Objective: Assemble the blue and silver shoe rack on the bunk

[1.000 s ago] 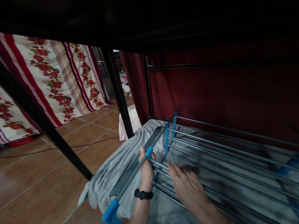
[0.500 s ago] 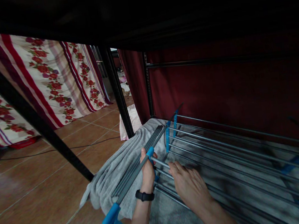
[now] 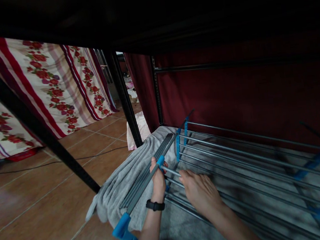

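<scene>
A clothes drying rack (image 3: 226,148) with grey metal rods and blue plastic joints lies on a grey blanket (image 3: 136,169). My left hand (image 3: 158,180), a black band on its wrist, is closed around the rack's side bar just below a blue joint (image 3: 160,160). To its right, my right hand (image 3: 201,188) rests with bent fingers over a rod, its thumb out of sight beneath. A bundle of thin rods (image 3: 137,188) runs along the left side of the rack. Nearest me, a blue angled end piece (image 3: 123,229) sticks out past the blanket's edge.
Black metal posts (image 3: 126,100) stand left of the rack, under a dark overhead surface. A dark red curtain (image 3: 232,96) hangs behind. Leftward are a brown tiled floor (image 3: 42,199), a cable, a floral striped cloth (image 3: 54,85) and a pale cloth (image 3: 139,128).
Both hands keep their places on the rack. The rack's right end appears shifted slightly left and up, and the near blue end piece slightly right. The view has moved a little.
</scene>
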The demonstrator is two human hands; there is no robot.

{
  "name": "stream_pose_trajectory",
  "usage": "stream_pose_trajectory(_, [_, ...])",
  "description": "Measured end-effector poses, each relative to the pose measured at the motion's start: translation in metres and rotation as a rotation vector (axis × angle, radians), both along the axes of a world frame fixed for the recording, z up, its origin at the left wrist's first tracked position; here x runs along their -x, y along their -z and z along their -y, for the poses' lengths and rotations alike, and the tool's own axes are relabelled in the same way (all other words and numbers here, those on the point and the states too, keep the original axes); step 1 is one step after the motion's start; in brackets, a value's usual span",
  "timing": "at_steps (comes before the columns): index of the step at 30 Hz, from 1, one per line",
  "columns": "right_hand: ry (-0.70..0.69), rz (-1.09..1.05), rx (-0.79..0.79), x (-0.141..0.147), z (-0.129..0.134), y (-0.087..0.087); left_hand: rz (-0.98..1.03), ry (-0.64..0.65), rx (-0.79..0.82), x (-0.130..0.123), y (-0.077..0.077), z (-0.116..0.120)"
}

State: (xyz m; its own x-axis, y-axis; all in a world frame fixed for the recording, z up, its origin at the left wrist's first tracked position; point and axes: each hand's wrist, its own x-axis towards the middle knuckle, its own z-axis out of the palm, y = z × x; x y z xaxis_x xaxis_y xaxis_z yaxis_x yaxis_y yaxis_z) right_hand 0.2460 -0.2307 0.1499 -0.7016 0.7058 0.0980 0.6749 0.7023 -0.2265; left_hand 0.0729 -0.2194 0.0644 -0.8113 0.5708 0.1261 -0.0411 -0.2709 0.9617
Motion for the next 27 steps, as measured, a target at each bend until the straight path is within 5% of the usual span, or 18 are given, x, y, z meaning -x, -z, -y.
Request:
stream_pose_trajectory(9, [-0.014,-0.035,-0.161,0.002,-0.001,0.014,-0.056,-0.008,-0.008,0.0,-0.006,0.002])
stream_pose_trajectory(16, [-0.235,-0.351,-0.432,-0.017,0.024,0.037,-0.014,-0.078,0.041,-0.001,-0.01,0.003])
stream_pose_trajectory(19, [-0.321,-0.396,-0.308,-0.038,0.052,0.076,-0.098,-0.219,0.007,0.0,-0.007,0.007])
stream_pose_trajectory(21, [-0.254,-0.375,-0.217,-0.057,0.069,0.113,-0.151,-0.269,-0.001,0.0,0.003,0.014])
stream_pose_trajectory(27, [0.015,-0.346,-0.206,-0.131,0.089,0.22,-0.28,-0.311,0.143,-0.011,0.076,0.057])
